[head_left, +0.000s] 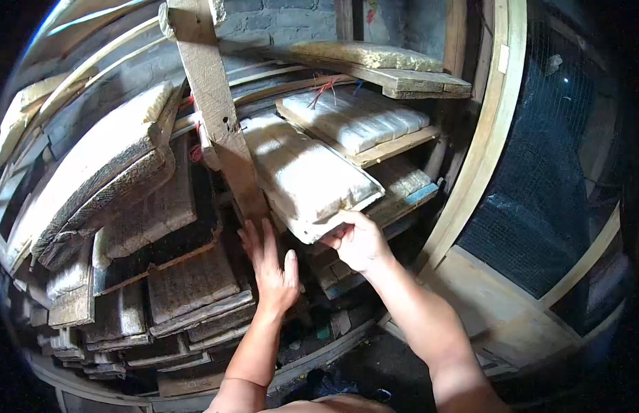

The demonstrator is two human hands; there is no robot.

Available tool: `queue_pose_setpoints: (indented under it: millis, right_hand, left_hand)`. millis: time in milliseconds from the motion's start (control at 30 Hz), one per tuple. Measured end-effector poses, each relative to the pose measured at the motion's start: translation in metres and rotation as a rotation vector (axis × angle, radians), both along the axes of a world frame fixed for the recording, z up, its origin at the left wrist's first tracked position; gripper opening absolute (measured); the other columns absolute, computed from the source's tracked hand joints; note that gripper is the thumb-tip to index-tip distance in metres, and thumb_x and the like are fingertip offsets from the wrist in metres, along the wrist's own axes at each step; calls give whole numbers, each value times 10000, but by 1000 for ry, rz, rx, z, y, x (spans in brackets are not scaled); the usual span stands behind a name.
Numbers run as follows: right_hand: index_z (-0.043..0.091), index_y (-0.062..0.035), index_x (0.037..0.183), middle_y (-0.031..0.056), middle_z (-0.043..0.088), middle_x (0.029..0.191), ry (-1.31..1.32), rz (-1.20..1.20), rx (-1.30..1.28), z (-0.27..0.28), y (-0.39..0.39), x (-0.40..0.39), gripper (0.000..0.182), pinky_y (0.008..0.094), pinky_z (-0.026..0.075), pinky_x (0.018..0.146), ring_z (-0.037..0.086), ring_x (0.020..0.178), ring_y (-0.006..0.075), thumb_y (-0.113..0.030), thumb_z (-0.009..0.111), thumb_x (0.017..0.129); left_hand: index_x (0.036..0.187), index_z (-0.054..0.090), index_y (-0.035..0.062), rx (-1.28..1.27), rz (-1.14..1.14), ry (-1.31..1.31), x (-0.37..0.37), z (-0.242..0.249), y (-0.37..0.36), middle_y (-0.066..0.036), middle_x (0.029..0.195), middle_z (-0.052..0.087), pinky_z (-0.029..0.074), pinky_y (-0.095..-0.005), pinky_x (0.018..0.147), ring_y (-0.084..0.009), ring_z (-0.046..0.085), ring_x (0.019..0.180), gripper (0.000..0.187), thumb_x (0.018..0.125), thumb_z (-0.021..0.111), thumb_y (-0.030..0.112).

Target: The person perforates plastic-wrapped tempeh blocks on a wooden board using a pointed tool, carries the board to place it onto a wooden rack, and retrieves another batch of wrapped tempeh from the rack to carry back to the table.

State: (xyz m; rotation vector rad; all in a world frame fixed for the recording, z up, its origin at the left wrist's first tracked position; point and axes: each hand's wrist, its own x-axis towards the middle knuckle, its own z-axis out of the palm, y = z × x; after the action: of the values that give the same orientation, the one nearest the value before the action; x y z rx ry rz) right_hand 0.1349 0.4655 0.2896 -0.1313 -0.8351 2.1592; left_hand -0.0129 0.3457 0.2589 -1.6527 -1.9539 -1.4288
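A board bearing a white, lumpy slab [309, 175] sticks out from the rack at a tilt, its near corner toward me. My right hand [360, 241] is closed on the board's front edge, thumb on top by the slab's corner and fingers underneath. My left hand [272, 265] is open, its fingers stretched upward at the lower part of the wooden post [213, 89], left of the board's near corner. Just behind lies another board with a white, plastic-looking slab [364, 124], a red string on it.
Many slab-laden boards [195, 292] are stacked on the tiers at left, several jutting outward. A large pale slab [92, 165] overhangs there. Another board [395, 76] sits higher at the back. On the right stands a wooden-framed mesh door [484, 138] with dark sheeting behind it.
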Motion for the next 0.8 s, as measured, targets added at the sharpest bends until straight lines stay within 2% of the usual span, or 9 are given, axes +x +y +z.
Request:
queue_pose_setpoints:
  millis: [233,300,333,367,467,500,567,633,800]
  right_hand:
    - [661,-66,1012,66,708,950,0,-71,-62,2,-25,26,194,429,566,815,683,931,209,-178,570,882]
    - [649,-83,1027,50,697,965,-29,-144,-101,0,-26,25,185,423,574,795,676,901,188,-165,588,873]
    - [645,-90,1017,37,686,946,-35,-143,-96,-3,-21,24,171,417,579,778,665,863,172,-156,595,868]
    - [641,-96,1007,23,674,927,-43,-141,-91,-6,-18,24,158,411,583,761,654,824,155,-148,601,863]
    - [639,-100,983,9,654,862,-6,-117,-95,-6,-18,24,135,403,585,740,627,775,137,-140,599,861]
    - [639,-95,986,15,660,870,-22,-128,-100,-3,-18,24,139,405,583,750,633,794,140,-141,596,861]
    - [639,-90,989,20,666,879,-43,-143,-105,1,-22,23,144,408,581,761,638,813,143,-143,593,862]
    - [638,-85,996,30,674,903,-55,-174,-101,10,-28,21,152,410,585,762,649,840,149,-147,590,865]
    - [636,-72,1007,44,683,953,-19,-148,-52,7,-22,28,160,438,589,811,662,885,168,-126,585,865]
  left_hand:
    - [1391,402,-33,280,-156,-70,30,-18,-13,-259,1427,362,270,-468,1122,-384,360,1342,579,929,538,289]
    - [1404,365,-5,306,-526,-769,33,-23,-4,-201,1424,391,314,-447,1085,-317,420,1301,570,993,427,383]
    - [1406,329,-40,249,-535,-782,29,-16,-4,-195,1353,450,370,-431,1048,-291,473,1264,558,1024,374,365]
    - [1405,330,-29,205,-688,-1037,24,-16,6,-160,1342,467,356,-430,1059,-285,462,1278,609,1034,329,454]
    - [1494,229,6,125,-860,-1362,22,8,25,-110,1506,375,283,-434,1127,-284,367,1384,829,977,270,652]
    - [1494,229,6,131,-868,-1361,21,13,33,-110,1506,375,283,-434,1127,-284,367,1384,829,977,270,652]
    - [1517,189,24,235,-1158,-1487,16,21,45,-129,1548,315,260,-430,1159,-274,321,1420,851,967,255,669]
    - [1529,175,64,186,-1187,-1462,14,27,47,-137,1553,301,239,-461,1171,-272,310,1427,873,942,226,709]
    - [1513,206,17,226,-1193,-1532,19,39,46,-130,1534,345,268,-466,1156,-291,342,1409,938,919,247,742]
